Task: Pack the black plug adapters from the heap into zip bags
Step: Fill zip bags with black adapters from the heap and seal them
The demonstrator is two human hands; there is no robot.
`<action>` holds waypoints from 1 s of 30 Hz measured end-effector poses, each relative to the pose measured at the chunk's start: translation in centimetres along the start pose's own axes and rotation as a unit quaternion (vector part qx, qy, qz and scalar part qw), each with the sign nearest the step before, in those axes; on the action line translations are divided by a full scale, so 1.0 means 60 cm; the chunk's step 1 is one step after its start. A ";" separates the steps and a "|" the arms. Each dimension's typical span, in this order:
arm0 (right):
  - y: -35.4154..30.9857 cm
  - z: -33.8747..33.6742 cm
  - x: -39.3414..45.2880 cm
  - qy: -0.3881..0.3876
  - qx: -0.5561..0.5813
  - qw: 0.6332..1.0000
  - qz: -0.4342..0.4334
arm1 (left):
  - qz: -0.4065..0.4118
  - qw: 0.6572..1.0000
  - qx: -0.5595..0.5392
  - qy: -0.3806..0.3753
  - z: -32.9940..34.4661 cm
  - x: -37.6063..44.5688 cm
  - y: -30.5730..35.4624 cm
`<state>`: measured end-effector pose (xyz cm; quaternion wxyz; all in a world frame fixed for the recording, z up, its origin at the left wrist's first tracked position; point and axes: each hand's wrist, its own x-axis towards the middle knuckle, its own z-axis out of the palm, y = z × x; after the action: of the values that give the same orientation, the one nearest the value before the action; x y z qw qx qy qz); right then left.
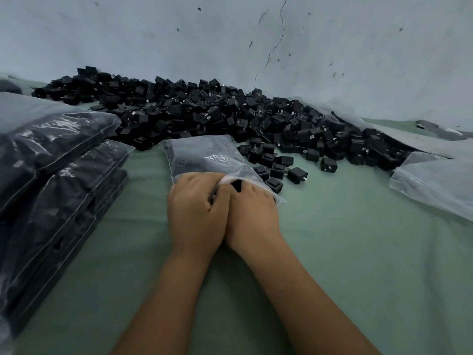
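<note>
A large heap of black plug adapters [204, 111] runs along the back of the green table [345, 252], against the wall. In front of it lies a clear zip bag [204, 156] filled with adapters, its mouth toward me. My left hand [195, 213] and my right hand [252, 216] press side by side on the near edge of that bag, fingers curled over the bag's opening strip. A dark adapter shows at the mouth between my fingertips. A few loose adapters [279, 167] lie just right of the bag.
A stack of filled zip bags [56, 162] stands at the left edge of the table. Empty clear bags [435, 185] lie at the right. A pale, cracked wall [281, 47] rises behind the heap.
</note>
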<state>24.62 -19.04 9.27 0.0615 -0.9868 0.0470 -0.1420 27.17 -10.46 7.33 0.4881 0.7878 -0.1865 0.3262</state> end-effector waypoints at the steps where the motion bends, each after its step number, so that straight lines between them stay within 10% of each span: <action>1: -0.003 -0.003 0.005 0.008 0.003 1.000 -0.005 | 0.001 1.000 0.001 0.001 0.001 0.000 0.001; 30: -0.017 -0.008 0.052 -0.072 -0.082 0.994 -0.028 | 0.018 1.000 -0.018 0.015 0.004 0.000 -0.003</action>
<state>27.54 -18.43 10.75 -0.0202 -0.9971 0.0266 -0.0681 27.36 -10.60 7.14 0.4988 0.7707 -0.1991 0.3429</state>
